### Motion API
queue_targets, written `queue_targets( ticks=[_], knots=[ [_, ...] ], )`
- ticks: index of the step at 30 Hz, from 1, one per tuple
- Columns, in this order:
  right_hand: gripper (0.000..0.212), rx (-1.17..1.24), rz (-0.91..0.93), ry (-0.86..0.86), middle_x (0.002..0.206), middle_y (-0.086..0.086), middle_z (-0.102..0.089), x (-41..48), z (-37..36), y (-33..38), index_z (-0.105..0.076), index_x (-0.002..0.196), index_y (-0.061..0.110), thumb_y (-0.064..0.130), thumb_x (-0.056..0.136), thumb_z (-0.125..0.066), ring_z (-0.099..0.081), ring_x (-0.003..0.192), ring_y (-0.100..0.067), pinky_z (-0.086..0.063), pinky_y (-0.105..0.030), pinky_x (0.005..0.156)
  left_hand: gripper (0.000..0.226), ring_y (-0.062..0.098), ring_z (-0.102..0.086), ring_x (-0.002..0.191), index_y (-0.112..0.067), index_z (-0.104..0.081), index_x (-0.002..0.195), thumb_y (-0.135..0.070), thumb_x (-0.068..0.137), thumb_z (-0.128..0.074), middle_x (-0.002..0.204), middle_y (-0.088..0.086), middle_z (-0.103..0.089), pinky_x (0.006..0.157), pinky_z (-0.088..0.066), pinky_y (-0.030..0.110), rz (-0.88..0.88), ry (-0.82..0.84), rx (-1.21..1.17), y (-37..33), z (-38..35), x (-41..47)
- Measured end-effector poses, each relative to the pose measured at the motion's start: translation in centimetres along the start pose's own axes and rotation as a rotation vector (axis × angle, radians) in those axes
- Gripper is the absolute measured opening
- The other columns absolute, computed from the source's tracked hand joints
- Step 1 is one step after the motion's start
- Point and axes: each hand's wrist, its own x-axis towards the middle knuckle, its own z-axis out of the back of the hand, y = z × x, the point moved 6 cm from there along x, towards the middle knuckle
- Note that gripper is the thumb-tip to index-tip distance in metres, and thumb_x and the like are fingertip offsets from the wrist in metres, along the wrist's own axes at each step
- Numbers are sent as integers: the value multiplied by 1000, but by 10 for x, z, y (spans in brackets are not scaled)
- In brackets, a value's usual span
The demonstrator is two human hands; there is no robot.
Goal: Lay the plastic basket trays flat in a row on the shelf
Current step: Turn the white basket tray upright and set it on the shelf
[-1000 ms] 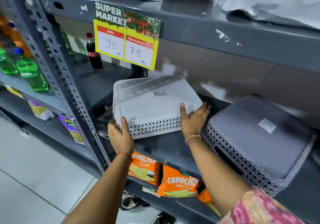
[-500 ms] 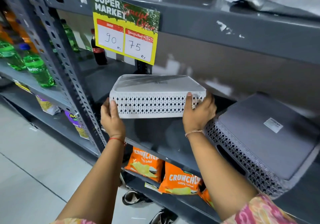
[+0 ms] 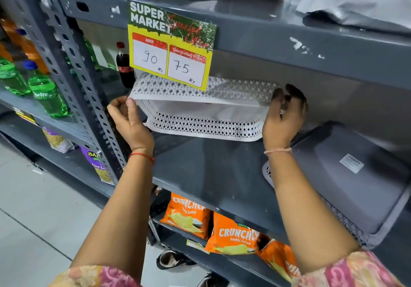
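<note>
A white plastic basket tray (image 3: 200, 122) with lattice walls is held above the grey shelf (image 3: 211, 171), tipped so its open side faces me. My left hand (image 3: 127, 120) pinches its left rim corner between thumb and fingers. My right hand (image 3: 283, 117) grips its right end. A grey basket tray (image 3: 347, 189) lies upside down on the shelf to the right, partly behind my right forearm, with a white label on its base.
A yellow price sign (image 3: 171, 48) hangs from the shelf above, covering part of the white tray. A cola bottle (image 3: 124, 66) stands at the back left. Green bottles (image 3: 44, 93) fill the left rack. Orange chip bags (image 3: 231, 235) lie on the shelf below.
The white tray was lying upside down on the shelf. Both hands lifted it and turned it over, so its open side now faces me.
</note>
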Motion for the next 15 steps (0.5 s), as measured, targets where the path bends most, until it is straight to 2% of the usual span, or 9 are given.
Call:
queue_targets(
  ticks=[2, 3, 4, 5, 7, 9, 11, 13, 15],
  knots=[
    [51, 162, -85, 63, 107, -29, -60, -6, -3, -13, -57, 106, -13, 31, 85, -44, -56, 97, -17, -39, -5, 84, 26, -15, -55, 90, 0, -43, 109, -18, 91, -38, 96, 0, -53, 83, -42, 4, 16, 29, -10, 9, -1, 4],
    [55, 224, -143, 91, 109, -26, -59, -10, -7, -23, -56, 108, -11, 37, 85, -42, -55, 97, -5, -36, -1, 84, 35, -1, -54, 111, 3, -41, 123, -17, 95, -38, 114, 10, -55, 94, -41, 10, 51, 45, -8, 15, -2, 5],
    [58, 282, -213, 109, 111, -19, -59, -15, -7, -29, -55, 112, -7, 42, 84, -41, -53, 96, 7, -35, -1, 87, 42, 13, -47, 128, 3, -36, 135, -18, 99, -37, 135, 15, -48, 105, -37, 18, 127, 42, -11, 21, -2, 5],
    [58, 335, -284, 112, 112, -12, -57, -19, -8, -38, -53, 116, 1, 47, 83, -41, -52, 96, 13, -36, -5, 91, 46, 19, -37, 138, 1, -31, 142, -19, 101, -36, 148, 13, -39, 112, -31, 25, 220, 38, -12, 29, -1, 4],
    [54, 384, -423, 119, 114, 0, -51, -26, -12, -51, -47, 119, 19, 57, 80, -44, -51, 100, 5, -38, -15, 96, 49, 19, -29, 143, -5, -33, 145, -28, 102, -33, 155, 6, -32, 119, -23, 30, 322, 56, 21, 47, 0, 6],
    [52, 389, -503, 157, 118, 6, -47, -30, -19, -58, -37, 117, 24, 56, 76, -44, -47, 107, 0, -36, -13, 98, 50, 16, -23, 146, -12, -29, 147, -34, 102, -26, 157, 0, -28, 122, -13, 32, 381, 100, 149, 63, -1, 5],
    [44, 367, -575, 186, 122, -1, -49, -36, -27, -69, -36, 120, 19, 45, 85, -47, -47, 110, -8, -40, -10, 95, 52, 15, -22, 145, -15, -26, 148, -38, 102, -19, 157, -1, -26, 120, -7, 33, 433, 109, 279, 71, -1, 8],
    [40, 333, -638, 185, 121, -6, -51, -37, -32, -77, -35, 126, 6, 23, 93, -50, -49, 108, -13, -42, 0, 77, 52, 23, -34, 140, -14, -29, 147, -38, 102, -17, 148, 11, -42, 119, -17, 36, 436, 138, 194, 75, -9, 16],
    [43, 226, -634, 180, 111, -6, -54, -32, -33, -73, -34, 125, 1, 16, 91, -54, -54, 101, -16, -42, -5, 65, 54, 26, -43, 134, -16, -30, 147, -42, 101, -18, 135, 13, -53, 118, -25, 34, 469, 117, 122, 69, -17, 27]
  ],
)
